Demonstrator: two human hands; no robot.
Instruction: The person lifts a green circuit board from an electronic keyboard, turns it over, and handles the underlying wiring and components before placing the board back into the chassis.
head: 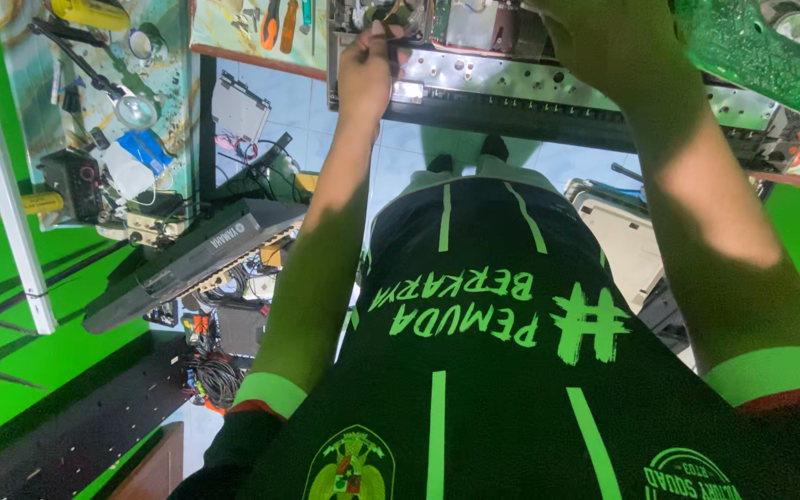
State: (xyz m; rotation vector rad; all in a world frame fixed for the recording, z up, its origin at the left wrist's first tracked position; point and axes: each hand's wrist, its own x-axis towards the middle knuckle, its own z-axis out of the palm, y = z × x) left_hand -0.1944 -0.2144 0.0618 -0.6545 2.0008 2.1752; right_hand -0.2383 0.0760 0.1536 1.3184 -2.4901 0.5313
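Opened metal electronics chassis point(548, 88), long and silver-grey with rows of small holes and screws along its front rail, lies across the surface at the top of the head view, directly in front of the person. The left hand point(368, 69) is curled shut, pinching a thin dark tool point(391, 51) whose tip goes down into the chassis near its left end. The right hand point(604, 42) rests on top of the chassis, fingers bent over its inner parts; whether it grips anything cannot be told. A green circuit board point(752, 51) sits just beside that hand, at the right. To the left, a cluttered side surface point(173, 111) carries a magnifier lamp point(131, 106).

The chassis looks stiff and fairly heavy, with sharp sheet edges; it is probably best held by the outer rail, keeping clear of the fragile boards inside.
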